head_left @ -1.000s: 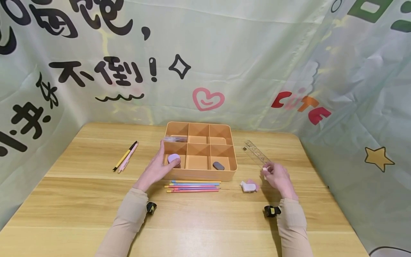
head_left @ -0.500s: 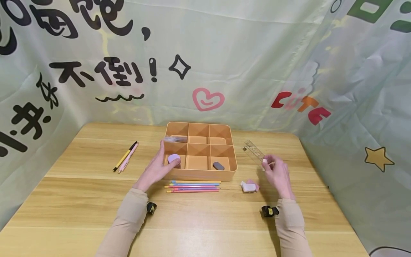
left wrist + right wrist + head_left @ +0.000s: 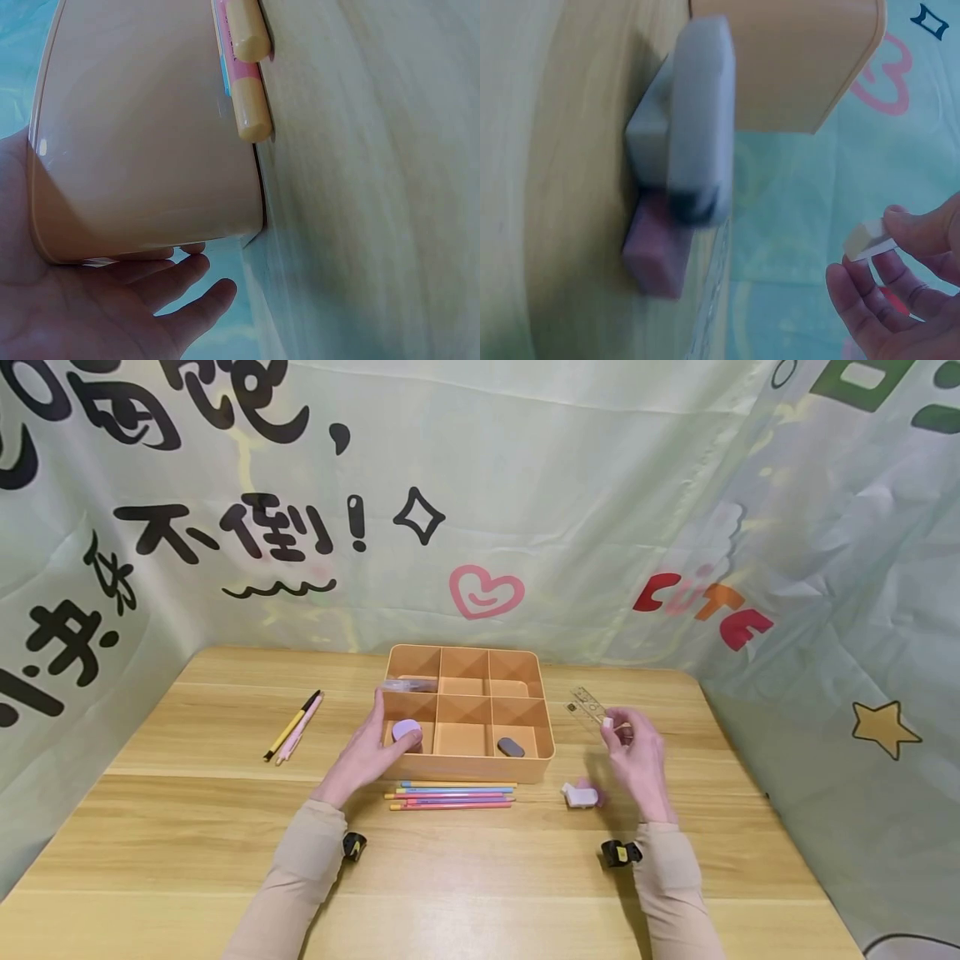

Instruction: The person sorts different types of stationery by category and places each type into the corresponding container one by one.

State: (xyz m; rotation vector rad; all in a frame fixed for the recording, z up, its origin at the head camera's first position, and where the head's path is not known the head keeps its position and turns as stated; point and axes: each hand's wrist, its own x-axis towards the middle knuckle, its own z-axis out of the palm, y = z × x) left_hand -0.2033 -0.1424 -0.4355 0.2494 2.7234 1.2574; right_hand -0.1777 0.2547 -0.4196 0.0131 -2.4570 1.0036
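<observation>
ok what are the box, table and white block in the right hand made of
Box: probably glossy plastic; its smooth wall catches a highlight. White block: perhaps matte rubber; its plain faces leave that open. Table: satiny wood or laminate, by its grain.

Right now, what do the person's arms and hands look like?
The left hand and right hand are bare, without gloves. Long beige sleeves cover both arms to about the wrists. A small black device with a yellow mark sits at each wrist; no cables show.
</observation>
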